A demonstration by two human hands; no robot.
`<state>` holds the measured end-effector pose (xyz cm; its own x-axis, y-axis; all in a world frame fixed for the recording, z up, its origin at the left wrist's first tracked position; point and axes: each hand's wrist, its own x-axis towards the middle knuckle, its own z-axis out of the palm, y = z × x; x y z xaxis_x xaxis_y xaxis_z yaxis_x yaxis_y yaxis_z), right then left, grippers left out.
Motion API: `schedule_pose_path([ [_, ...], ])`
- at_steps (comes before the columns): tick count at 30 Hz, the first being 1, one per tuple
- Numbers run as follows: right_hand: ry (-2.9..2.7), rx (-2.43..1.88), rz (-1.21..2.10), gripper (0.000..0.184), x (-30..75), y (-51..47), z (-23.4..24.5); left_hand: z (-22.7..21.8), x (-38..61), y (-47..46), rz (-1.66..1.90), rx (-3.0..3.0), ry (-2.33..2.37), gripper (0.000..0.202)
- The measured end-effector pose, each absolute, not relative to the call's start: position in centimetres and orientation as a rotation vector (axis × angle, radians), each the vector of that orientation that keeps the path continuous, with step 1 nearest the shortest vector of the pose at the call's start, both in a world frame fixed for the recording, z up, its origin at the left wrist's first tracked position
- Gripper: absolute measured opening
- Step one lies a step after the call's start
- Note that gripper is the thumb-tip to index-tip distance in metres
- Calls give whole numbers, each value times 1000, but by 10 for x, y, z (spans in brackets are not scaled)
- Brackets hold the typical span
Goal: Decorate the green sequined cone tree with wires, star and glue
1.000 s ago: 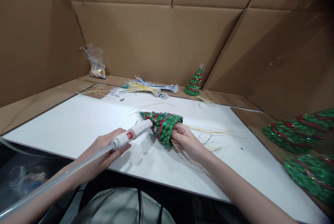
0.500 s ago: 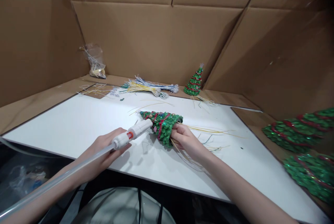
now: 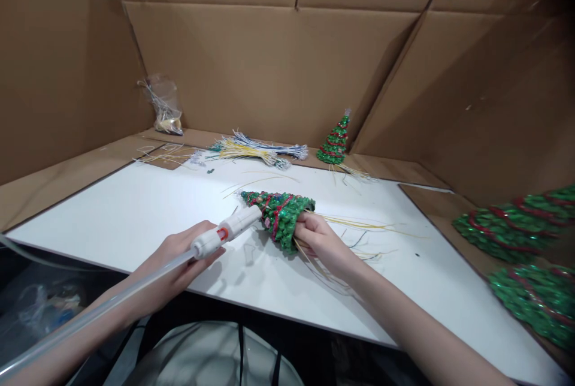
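**White glue gun (image 3: 233, 225) is trained on miniature Christmas tree (image 3: 284, 227)**

The garlanded tree is held on its side over a white board (image 3: 135, 212), its base gripped in a narrowed right hand (image 3: 321, 244) (its fingertips are hidden). The glue gun is clasped in the left hand (image 3: 176, 249); whether the tree is touched by its nozzle cannot be told. The pose is left virtually unchanged from a second earlier. Part of the tree's flank is blocked by the gun. Yellow wires (image 3: 359, 222) are strewn at right; behind, wire bundles (image 3: 256, 153), a plastic bag (image 3: 166, 107) and a standing tree (image 3: 333, 145) are seen.
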<state>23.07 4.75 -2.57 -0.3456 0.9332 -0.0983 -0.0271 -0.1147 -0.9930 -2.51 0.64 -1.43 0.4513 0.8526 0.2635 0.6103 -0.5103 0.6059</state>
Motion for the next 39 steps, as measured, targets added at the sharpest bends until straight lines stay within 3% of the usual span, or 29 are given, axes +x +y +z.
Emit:
schedule_pose_path([
  [20, -1362, -1056, 1567, 21, 230, 47, -26, -16, -29, 6, 727, 2341, 1213, 16],
  [39, -1378, -1061, 1550, 21, 229, 46, -24, -16, -26, 7, 718, 2328, 1185, 12],
])
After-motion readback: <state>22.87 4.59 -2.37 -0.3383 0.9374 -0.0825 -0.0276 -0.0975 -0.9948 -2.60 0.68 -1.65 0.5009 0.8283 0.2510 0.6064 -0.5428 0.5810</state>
